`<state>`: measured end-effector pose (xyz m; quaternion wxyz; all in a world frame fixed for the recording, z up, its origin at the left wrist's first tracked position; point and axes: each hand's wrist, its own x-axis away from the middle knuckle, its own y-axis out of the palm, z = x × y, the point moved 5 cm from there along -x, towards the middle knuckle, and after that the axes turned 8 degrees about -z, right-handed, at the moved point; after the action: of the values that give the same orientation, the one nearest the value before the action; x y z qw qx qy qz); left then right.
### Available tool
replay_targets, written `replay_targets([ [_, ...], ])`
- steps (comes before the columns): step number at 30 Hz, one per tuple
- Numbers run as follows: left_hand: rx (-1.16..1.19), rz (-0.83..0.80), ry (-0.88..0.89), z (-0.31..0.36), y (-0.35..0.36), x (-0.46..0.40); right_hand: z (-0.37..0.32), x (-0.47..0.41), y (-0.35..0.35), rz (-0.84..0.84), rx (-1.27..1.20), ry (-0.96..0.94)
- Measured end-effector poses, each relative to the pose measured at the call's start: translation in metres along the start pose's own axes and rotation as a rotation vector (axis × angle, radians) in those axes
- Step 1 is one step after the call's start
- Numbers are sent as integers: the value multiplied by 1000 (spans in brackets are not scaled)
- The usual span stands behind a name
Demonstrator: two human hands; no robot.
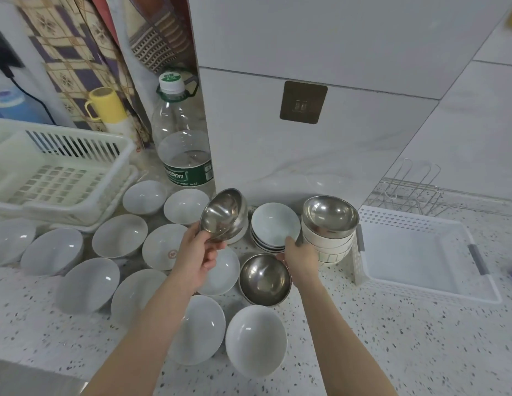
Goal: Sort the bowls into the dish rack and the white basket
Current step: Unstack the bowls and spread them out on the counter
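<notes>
Two bare forearms reach over white porcelain bowls (256, 340) spread mouth-up across a speckled counter (392, 352); the left hand (196, 257) pinches by its rim a light, slippery-looking steel bowl (222, 214), tilted mouth toward the camera. The right hand (302, 258) curls its fingers around a stack of bowls (329, 238), likely heavy and breakable, between the dish rack (57, 170) and white basket (420, 252), both still holding none.
</notes>
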<state>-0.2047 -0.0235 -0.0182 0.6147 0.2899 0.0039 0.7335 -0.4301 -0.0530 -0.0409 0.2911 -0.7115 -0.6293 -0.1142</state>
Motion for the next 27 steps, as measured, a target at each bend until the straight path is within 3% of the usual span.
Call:
replay_targets([
  [7,72,77,-62,-29,-33,26,-10,-2,9,112,107,-27],
  [27,79,11,-30,-21,-81,65,-33,29,23,184,-103,-85],
])
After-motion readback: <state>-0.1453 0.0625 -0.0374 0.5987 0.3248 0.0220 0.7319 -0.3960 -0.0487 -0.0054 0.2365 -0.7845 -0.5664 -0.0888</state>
